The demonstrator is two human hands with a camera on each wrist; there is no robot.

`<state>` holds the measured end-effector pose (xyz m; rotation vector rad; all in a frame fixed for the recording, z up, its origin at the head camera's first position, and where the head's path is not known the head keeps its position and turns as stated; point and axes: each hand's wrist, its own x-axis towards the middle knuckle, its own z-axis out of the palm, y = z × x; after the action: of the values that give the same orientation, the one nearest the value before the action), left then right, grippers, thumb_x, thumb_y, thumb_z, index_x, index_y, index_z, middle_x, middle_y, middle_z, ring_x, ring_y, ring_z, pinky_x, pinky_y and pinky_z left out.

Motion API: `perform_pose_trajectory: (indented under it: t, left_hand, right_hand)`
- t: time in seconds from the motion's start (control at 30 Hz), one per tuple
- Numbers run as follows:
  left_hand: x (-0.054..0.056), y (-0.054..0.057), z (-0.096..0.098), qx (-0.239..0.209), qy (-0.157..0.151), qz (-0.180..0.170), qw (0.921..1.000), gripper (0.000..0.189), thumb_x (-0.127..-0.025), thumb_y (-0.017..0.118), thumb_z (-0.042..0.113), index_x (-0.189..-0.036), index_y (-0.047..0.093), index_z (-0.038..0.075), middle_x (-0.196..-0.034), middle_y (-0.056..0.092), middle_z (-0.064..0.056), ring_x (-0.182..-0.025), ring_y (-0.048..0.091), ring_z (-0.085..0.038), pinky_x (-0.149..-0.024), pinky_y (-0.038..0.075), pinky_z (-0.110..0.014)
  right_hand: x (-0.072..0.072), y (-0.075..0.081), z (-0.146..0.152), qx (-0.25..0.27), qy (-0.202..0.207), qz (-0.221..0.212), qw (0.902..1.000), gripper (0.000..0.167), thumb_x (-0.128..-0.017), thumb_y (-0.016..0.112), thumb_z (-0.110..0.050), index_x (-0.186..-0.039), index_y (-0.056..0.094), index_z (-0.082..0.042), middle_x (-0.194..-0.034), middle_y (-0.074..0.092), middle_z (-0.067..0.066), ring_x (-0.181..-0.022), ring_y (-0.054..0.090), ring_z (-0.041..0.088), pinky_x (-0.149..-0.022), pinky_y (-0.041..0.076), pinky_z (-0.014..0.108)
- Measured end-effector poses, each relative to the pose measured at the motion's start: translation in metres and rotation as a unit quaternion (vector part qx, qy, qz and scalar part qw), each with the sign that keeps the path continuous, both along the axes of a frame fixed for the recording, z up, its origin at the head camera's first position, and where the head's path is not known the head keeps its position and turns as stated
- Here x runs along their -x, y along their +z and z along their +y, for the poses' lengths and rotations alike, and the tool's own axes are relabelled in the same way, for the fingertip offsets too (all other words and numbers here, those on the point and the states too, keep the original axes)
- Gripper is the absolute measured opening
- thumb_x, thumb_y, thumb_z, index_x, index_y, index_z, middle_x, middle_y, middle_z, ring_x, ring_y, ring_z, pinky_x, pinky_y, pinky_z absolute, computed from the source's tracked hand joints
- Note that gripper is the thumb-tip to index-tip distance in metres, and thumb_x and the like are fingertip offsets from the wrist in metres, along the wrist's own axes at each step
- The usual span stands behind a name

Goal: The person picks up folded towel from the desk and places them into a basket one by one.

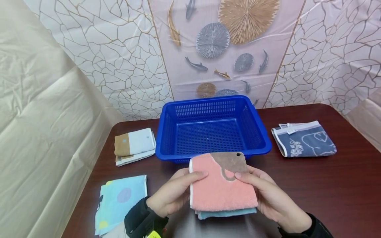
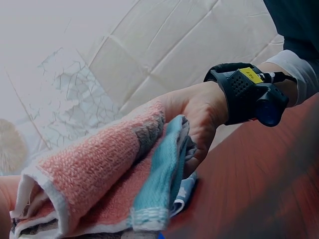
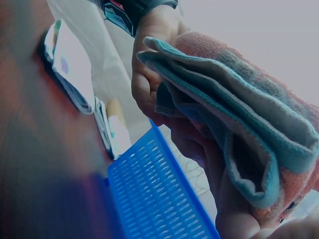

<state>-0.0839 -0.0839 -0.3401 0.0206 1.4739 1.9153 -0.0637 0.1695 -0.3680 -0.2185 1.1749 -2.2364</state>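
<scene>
A folded pink towel [image 1: 220, 195] with a grey-brown patch and a teal underside is held up between both hands, above the near part of the table. My left hand [image 1: 175, 190] grips its left side, thumb on top and fingers underneath. On the opposite side my right hand [image 1: 269, 193] pinches it the same way, its thumb by the brown patch. The left wrist view shows the towel [image 2: 99, 164] folded in layers with white edging. From the right wrist view, the teal folds of the towel [image 3: 224, 99] face the camera.
Just beyond the hands stands a blue plastic basket [image 1: 159, 138]. Left of it lies a folded white-and-brown towel [image 1: 140, 142], with a light-blue towel [image 1: 122, 198] nearer. A folded grey-blue towel [image 1: 306, 140] lies to the right on the dark red-brown table [image 1: 336, 185].
</scene>
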Motion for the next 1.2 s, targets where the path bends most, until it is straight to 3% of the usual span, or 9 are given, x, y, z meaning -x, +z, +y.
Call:
perform_pose_trajectory:
  t: [0.33, 0.63, 0.87, 1.07, 1.2]
  left_hand:
    - [0.003, 0.029, -0.002, 0.034, -0.008, 0.023, 0.9991, 0.056, -0.098, 0.058, 0.033, -0.143, 0.044, 0.002, -0.122, 0.067, -0.005, -0.106, 0.062, -0.012, -0.093, 0.053, -0.028]
    - [0.013, 0.051, -0.001, 0.041, -0.012, 0.066, 0.9969, 0.049, -0.099, 0.055, 0.03, -0.138, 0.048, 0.002, -0.115, 0.067, 0.001, -0.114, 0.054, -0.016, -0.092, 0.047, -0.026]
    - [0.02, 0.067, -0.001, 0.037, -0.008, 0.078, 0.9963, 0.05, -0.1, 0.052, 0.032, -0.14, 0.045, 0.005, -0.117, 0.066, -0.003, -0.102, 0.062, -0.013, -0.085, 0.053, -0.026]
    - [0.029, 0.08, 0.003, 0.025, -0.002, 0.089, 0.9957, 0.049, -0.101, 0.05, 0.031, -0.142, 0.043, 0.007, -0.125, 0.063, -0.006, -0.099, 0.066, -0.012, -0.09, 0.057, -0.03]
    - [0.034, 0.086, 0.006, 0.028, 0.005, 0.098, 0.9948, 0.047, -0.101, 0.051, 0.031, -0.141, 0.045, 0.007, -0.118, 0.065, -0.003, -0.094, 0.067, -0.01, -0.086, 0.057, -0.028]
  right_hand:
    - [0.002, 0.024, 0.001, -0.001, -0.009, 0.016, 0.9998, 0.039, -0.107, 0.039, -0.012, -0.143, 0.027, -0.006, -0.123, 0.067, 0.007, -0.107, 0.069, 0.018, -0.087, 0.059, 0.034]
    - [0.01, 0.051, 0.003, -0.003, -0.02, 0.022, 0.9996, 0.039, -0.107, 0.04, -0.014, -0.143, 0.027, -0.006, -0.12, 0.068, 0.008, -0.103, 0.072, 0.021, -0.085, 0.058, 0.037]
    - [0.019, 0.072, 0.003, -0.004, -0.021, 0.048, 0.9986, 0.04, -0.107, 0.041, -0.015, -0.143, 0.026, -0.005, -0.119, 0.068, 0.009, -0.101, 0.073, 0.022, -0.085, 0.058, 0.039]
    - [0.027, 0.087, 0.003, -0.033, -0.029, 0.054, 0.9975, 0.044, -0.106, 0.044, -0.018, -0.144, 0.025, -0.007, -0.123, 0.063, 0.009, -0.102, 0.072, 0.021, -0.086, 0.057, 0.041]
    - [0.032, 0.094, 0.003, -0.059, -0.037, 0.05, 0.9963, 0.043, -0.106, 0.047, -0.023, -0.141, 0.028, -0.008, -0.12, 0.058, 0.007, -0.101, 0.07, 0.018, -0.088, 0.057, 0.039]
